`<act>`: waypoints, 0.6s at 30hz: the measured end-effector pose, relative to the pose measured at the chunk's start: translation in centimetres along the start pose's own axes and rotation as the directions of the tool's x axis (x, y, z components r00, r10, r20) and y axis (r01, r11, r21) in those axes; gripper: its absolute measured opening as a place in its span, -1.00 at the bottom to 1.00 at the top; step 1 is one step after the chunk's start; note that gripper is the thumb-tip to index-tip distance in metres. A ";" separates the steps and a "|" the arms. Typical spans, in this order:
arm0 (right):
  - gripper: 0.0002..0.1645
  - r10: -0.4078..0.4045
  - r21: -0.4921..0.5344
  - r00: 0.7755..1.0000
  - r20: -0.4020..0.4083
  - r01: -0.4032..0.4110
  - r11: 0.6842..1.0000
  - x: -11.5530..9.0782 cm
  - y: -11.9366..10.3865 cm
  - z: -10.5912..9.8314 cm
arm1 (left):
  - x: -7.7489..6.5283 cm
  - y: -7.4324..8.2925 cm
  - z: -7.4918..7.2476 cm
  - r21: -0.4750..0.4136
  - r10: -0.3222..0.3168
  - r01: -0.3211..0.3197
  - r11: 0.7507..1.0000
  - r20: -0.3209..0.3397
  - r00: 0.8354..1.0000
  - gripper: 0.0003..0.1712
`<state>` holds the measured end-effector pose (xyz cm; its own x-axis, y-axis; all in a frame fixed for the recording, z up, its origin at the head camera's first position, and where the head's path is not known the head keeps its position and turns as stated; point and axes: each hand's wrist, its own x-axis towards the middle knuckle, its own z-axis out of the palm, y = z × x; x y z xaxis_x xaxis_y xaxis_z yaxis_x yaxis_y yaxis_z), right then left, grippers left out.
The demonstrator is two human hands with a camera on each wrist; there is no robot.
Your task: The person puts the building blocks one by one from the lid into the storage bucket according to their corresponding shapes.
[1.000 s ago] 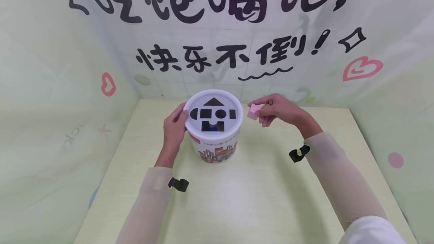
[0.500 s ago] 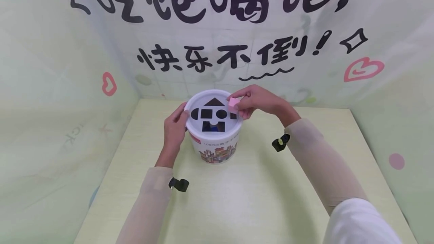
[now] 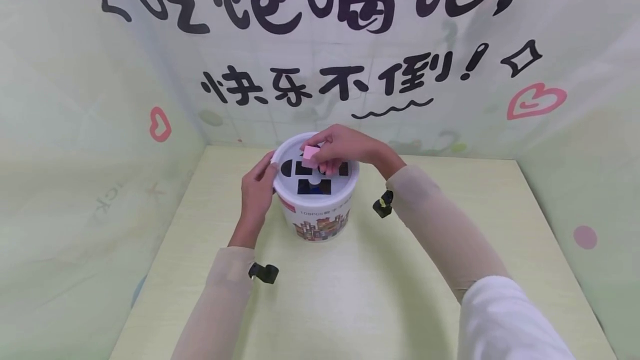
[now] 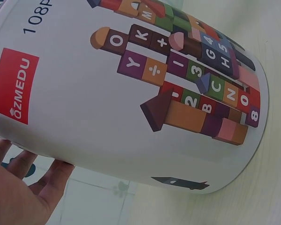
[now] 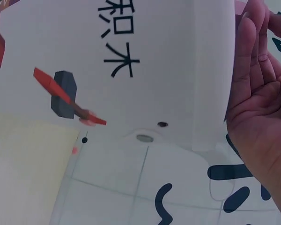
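A white bucket (image 3: 287, 218) with printed block pictures stands upright on the table. Its white lid (image 3: 342, 186) has shaped holes: triangle, half circle, square, circle, rectangle and an arch. My left hand (image 3: 256, 189) grips the bucket's upper left side, thumb at the rim; in the left wrist view its fingers (image 4: 54, 180) lie against the wall. Over the lid, my right hand (image 3: 345, 146) pinches a pink block (image 3: 310, 155) between thumb and fingers, close above the square hole. That hand hides much of the triangle and circle holes. Something blue shows through the arch hole.
The pale wooden table (image 3: 320, 304) extends in front of and beside the bucket. Printed cloth walls with black lettering (image 3: 345, 83) and hearts (image 3: 160, 124) enclose it at the back and sides. A small black camera sits on each wrist.
My right hand has carried the pink block leftward from beside the bucket to over the middle of the lid. The left hand and bucket stay where they were.
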<state>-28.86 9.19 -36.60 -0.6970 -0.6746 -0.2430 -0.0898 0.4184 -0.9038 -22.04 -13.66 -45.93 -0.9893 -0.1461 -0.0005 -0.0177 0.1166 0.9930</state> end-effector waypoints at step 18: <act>-0.50 0.042 -0.071 0.998 0.053 -0.039 0.997 1.9 -0.3 1.3 | -0.1 0.1 -0.2 0.019 -0.013 0.013 1.000 0.008 1.000 -0.54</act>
<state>-29.23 6.98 -37.31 -0.6613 -0.6877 -0.2996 -0.1130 0.4862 -0.8665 -21.95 -13.78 -45.78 -0.9901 -0.1393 -0.0148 -0.0336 0.1334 0.9905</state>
